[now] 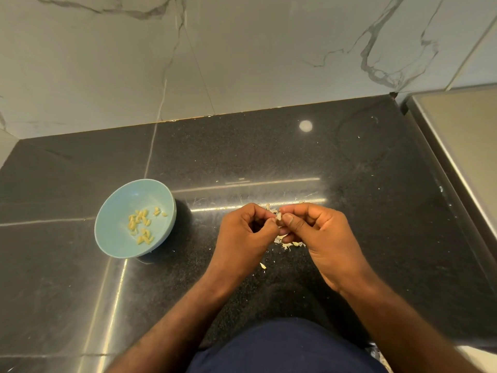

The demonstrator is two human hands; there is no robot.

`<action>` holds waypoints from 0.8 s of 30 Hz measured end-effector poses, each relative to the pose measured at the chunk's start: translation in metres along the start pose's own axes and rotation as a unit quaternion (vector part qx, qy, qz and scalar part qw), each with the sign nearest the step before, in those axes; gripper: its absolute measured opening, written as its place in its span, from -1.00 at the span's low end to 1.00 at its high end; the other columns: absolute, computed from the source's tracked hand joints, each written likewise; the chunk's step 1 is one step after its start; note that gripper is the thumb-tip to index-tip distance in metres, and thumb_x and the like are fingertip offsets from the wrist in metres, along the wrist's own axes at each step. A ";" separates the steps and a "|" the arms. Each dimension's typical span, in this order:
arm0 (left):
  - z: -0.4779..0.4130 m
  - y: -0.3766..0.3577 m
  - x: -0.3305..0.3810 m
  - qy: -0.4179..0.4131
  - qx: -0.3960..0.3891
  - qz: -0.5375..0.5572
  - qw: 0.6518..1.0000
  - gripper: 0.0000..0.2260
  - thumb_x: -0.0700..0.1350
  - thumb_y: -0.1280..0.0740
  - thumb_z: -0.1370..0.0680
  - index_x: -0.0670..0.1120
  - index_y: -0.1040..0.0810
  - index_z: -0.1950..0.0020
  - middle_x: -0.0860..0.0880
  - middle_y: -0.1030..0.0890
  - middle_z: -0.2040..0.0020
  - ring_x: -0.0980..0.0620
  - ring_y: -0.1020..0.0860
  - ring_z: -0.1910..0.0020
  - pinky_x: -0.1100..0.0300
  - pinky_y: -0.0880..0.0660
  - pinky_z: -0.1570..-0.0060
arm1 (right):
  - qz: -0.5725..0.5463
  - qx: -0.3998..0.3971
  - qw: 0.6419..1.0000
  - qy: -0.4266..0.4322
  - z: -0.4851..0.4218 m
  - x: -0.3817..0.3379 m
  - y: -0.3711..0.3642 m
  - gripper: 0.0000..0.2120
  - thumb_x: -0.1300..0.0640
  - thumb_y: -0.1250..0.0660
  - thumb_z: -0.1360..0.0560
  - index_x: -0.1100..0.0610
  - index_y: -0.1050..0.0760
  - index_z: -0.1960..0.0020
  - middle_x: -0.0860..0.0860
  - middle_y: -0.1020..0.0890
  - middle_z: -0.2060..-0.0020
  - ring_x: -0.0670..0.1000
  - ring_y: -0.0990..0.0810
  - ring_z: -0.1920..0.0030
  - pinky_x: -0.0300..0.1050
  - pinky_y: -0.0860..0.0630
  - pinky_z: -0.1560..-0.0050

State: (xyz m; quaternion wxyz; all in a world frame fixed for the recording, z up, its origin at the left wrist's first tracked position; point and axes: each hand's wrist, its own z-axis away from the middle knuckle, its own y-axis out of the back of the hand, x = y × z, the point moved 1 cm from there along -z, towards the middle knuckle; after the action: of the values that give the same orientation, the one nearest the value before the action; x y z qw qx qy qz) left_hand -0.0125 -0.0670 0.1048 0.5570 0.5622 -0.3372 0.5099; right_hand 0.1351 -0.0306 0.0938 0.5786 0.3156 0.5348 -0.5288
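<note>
Black counter (269,157), clove (279,216) between fingertips (289,219)

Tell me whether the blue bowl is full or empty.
Nearly empty: the blue bowl stands upright on the counter with only a thin scatter of yellowish peeled pieces on its bottom.

1 wide-angle camera, worn on the person's head, is looking forward and steeply down onto the dark bench (269,157), with the marble wall (242,63) rising at 12 o'clock. It is sitting close: the left hand (244,232) and right hand (320,235) are filling the lower centre, pinching a small pale piece (279,216); the blue bowl (121,203) is lying at 9 o'clock.
</note>
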 end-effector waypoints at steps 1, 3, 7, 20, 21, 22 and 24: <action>0.000 0.000 0.000 -0.001 0.002 -0.002 1.000 -0.96 -0.20 -0.41 -0.55 -0.10 -0.61 0.11 -0.11 -0.65 0.29 0.01 -0.55 0.35 0.11 -0.54 0.32 | 0.009 -0.010 1.000 0.001 0.001 -0.001 0.000 -0.85 0.26 -0.42 -0.47 0.13 -0.65 -0.03 0.08 -0.73 0.19 -0.01 -0.69 0.18 -0.17 -0.63 0.15; 0.000 0.000 0.000 -0.005 0.001 -0.001 1.000 -0.97 -0.20 -0.41 -0.54 -0.10 -0.62 0.10 -0.08 -0.66 0.28 0.01 -0.58 0.33 0.11 -0.55 0.30 | 0.027 -0.029 0.999 0.000 0.002 -0.001 0.000 -0.77 0.16 -0.43 -0.40 0.09 -0.65 -0.06 0.05 -0.74 0.12 -0.02 -0.71 0.12 -0.19 -0.62 0.11; 0.001 0.000 -0.001 -0.013 -0.007 -0.016 1.000 -0.94 -0.20 -0.41 -0.55 -0.08 -0.61 0.11 -0.03 -0.63 0.32 0.10 -0.52 0.38 0.24 -0.49 0.36 | 0.060 -0.019 0.998 0.007 0.002 0.003 0.000 -0.82 0.26 -0.39 -0.52 0.05 -0.68 -0.05 0.04 -0.74 0.14 0.00 -0.69 0.15 -0.17 -0.60 0.14; -0.001 -0.003 -0.005 0.110 -0.099 0.029 0.989 -0.79 -0.18 -0.24 -0.66 -0.22 -0.65 -0.04 -0.17 -0.71 0.10 -0.05 -0.68 0.13 0.21 -0.61 0.17 | -0.172 -0.031 0.979 -0.101 -0.006 0.000 0.001 -0.88 0.23 -0.35 -0.50 0.25 -0.59 0.00 0.21 -0.71 0.03 0.07 -0.70 0.06 -0.09 -0.62 -0.01; 0.000 -0.003 -0.003 0.117 -0.093 0.056 0.987 -0.82 -0.19 -0.27 -0.65 -0.21 -0.65 -0.06 -0.17 -0.71 0.08 -0.05 -0.68 0.11 0.20 -0.61 0.16 | -0.108 0.017 0.992 -0.070 -0.008 0.003 0.003 -0.91 0.25 -0.37 -0.51 0.23 -0.60 0.00 0.18 -0.71 0.05 0.07 -0.69 0.04 -0.06 -0.60 -0.06; 0.000 -0.001 -0.002 0.118 -0.081 0.079 0.987 -0.85 -0.19 -0.30 -0.63 -0.21 -0.65 -0.06 -0.16 -0.71 0.09 -0.04 -0.68 0.12 0.21 -0.61 0.17 | -0.068 0.053 0.995 -0.046 -0.010 0.005 0.005 -0.92 0.28 -0.38 -0.52 0.20 -0.62 0.00 0.14 -0.72 0.08 0.06 -0.69 0.05 -0.05 -0.60 -0.06; 0.001 0.003 -0.001 0.095 -0.049 0.080 0.991 -0.89 -0.19 -0.36 -0.59 -0.20 -0.66 -0.02 -0.13 -0.71 0.13 -0.03 -0.69 0.16 0.19 -0.61 0.19 | -0.073 0.074 0.994 -0.036 -0.012 0.006 0.010 -0.89 0.34 -0.39 -0.51 0.20 -0.62 0.00 0.10 -0.70 0.15 0.07 -0.67 0.11 -0.08 -0.60 0.03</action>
State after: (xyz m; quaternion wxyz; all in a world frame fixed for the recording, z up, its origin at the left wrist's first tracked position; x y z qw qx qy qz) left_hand -0.0158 -0.0682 0.1054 0.5706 0.4544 -0.3510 0.5871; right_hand 0.1401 -0.0189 0.0835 0.5327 0.2981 0.4946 -0.6187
